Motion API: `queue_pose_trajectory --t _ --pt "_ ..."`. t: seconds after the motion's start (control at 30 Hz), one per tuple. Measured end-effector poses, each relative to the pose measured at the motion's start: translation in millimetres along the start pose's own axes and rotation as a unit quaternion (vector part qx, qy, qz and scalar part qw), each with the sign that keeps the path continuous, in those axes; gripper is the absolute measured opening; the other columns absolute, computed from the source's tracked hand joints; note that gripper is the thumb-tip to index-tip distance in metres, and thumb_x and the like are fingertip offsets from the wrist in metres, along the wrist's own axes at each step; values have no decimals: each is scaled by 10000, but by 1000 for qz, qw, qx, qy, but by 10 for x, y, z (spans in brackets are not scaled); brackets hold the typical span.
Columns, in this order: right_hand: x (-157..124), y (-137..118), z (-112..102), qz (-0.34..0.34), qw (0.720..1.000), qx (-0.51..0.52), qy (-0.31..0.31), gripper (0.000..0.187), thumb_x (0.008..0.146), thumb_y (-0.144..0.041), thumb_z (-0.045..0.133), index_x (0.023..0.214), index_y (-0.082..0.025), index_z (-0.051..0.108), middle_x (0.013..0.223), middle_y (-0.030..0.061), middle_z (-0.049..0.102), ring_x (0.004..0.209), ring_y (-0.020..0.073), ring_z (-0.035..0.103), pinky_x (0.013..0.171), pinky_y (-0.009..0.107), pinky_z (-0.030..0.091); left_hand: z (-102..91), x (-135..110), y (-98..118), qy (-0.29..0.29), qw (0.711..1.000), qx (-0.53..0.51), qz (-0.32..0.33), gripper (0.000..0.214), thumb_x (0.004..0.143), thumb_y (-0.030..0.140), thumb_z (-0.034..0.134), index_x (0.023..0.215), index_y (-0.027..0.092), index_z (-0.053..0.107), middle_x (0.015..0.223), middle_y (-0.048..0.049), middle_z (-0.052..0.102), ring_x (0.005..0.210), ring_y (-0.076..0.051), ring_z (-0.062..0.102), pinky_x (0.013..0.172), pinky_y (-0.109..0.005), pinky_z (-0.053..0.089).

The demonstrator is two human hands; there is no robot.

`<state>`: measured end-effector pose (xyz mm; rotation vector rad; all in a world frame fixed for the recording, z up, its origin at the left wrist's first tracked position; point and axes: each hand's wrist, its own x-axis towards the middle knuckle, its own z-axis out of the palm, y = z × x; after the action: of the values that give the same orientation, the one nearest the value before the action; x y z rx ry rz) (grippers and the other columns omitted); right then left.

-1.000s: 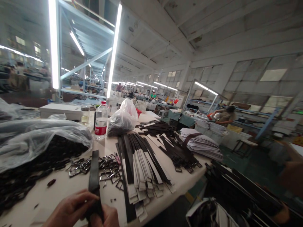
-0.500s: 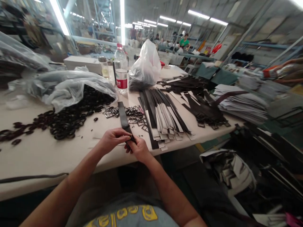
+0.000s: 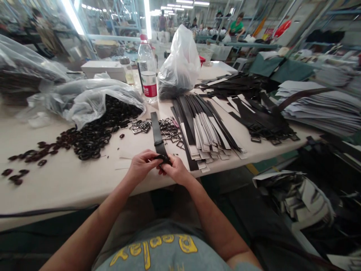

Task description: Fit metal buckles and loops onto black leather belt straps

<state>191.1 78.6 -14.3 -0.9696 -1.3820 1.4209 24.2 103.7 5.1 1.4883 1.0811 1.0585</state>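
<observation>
A flat black strap [image 3: 156,126] lies lengthwise in front of me, its far end resting among the metal buckles [image 3: 169,130]. A narrow band crosses it partway along. My left hand [image 3: 143,162] is closed, pinching a small dark piece at the strap's near end; whether that piece is a buckle or folded strap is unclear. Closed around the same near end from the right is my right hand [image 3: 177,169], its fingertips partly hidden beneath. Just right of the hands lies a fan of black straps with white ends [image 3: 208,131].
Dark oval rings [image 3: 87,145] spill leftward from a clear plastic bag [image 3: 84,96]. Behind stand a red-labelled bottle [image 3: 148,79] and a tied white bag [image 3: 180,62]. Buckled straps [image 3: 262,120] and stacked sheets [image 3: 318,105] lie right. A person in green [image 3: 237,27] works far off.
The view has tilted down and shifted left, so things on the table sit higher and further right. Both hands still grip the strap's near end, with the dark piece there turned more crosswise.
</observation>
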Motion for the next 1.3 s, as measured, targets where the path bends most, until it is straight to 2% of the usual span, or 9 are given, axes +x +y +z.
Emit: queue_pose_trajectory --t 0.17,0.3,0.5,0.67,0.8,0.9,1.0,1.2,1.3 --pt "-36 -19 38 -18 1000 4 17 275 875 -421 617 928 -152 603 698 1 633 553 121 609 491 192 468 -38 -58 49 -38 993 94 62 140 812 300 721 856 197 804 775 -37 661 643 -129 591 572 -221 453" --pt "-53 19 94 -30 997 13 63 411 897 -571 610 855 -164 581 651 -2 616 487 111 578 420 178 417 -40 -101 105 -85 992 70 68 177 865 323 676 850 185 786 807 -55 670 721 -164 642 681 -261 517" --pt "-83 20 107 -34 997 39 56 444 911 -599 593 867 -157 611 687 18 648 507 114 598 454 192 473 57 -139 66 -9 995 -83 -52 259 752 403 782 724 160 695 581 15 601 557 -120 550 544 -236 461" --pt "-88 3 98 -48 995 47 72 432 910 -586 585 841 -160 612 663 11 638 499 114 586 465 200 482 145 -130 15 40 990 -117 -67 304 706 407 828 714 154 662 569 36 587 541 -96 534 530 -209 447" --pt "-125 11 93 -54 996 36 68 385 899 -538 601 819 -162 608 627 9 626 488 120 578 479 214 484 140 7 3 112 952 -257 -119 361 735 463 818 831 165 638 738 8 688 651 -106 634 616 -198 518" --pt "-144 15 93 -49 998 3 43 378 904 -527 589 790 -167 601 639 16 630 501 126 583 484 219 480 114 125 70 59 910 -359 -196 412 889 544 640 989 145 652 964 -82 744 842 -172 713 727 -268 579" --pt "-123 23 103 -44 998 -19 41 384 910 -528 580 771 -170 584 630 13 625 491 124 577 474 214 470 124 140 148 32 895 -393 -210 354 956 465 568 1036 134 667 1021 -102 747 963 -202 716 827 -305 589" --pt "-38 67 122 -17 998 -19 60 360 896 -524 596 808 -175 577 608 0 617 456 124 574 439 204 456 236 -29 123 -10 907 -368 -207 356 846 447 695 1077 177 667 1048 -80 727 686 -185 672 422 -248 501" --pt "-52 42 148 -6 998 -19 65 344 890 -509 607 841 -169 585 602 -4 603 454 129 568 431 205 452 277 -137 108 7 911 -359 -203 446 758 491 771 1068 186 674 1058 -74 721 588 -156 609 388 -269 488"
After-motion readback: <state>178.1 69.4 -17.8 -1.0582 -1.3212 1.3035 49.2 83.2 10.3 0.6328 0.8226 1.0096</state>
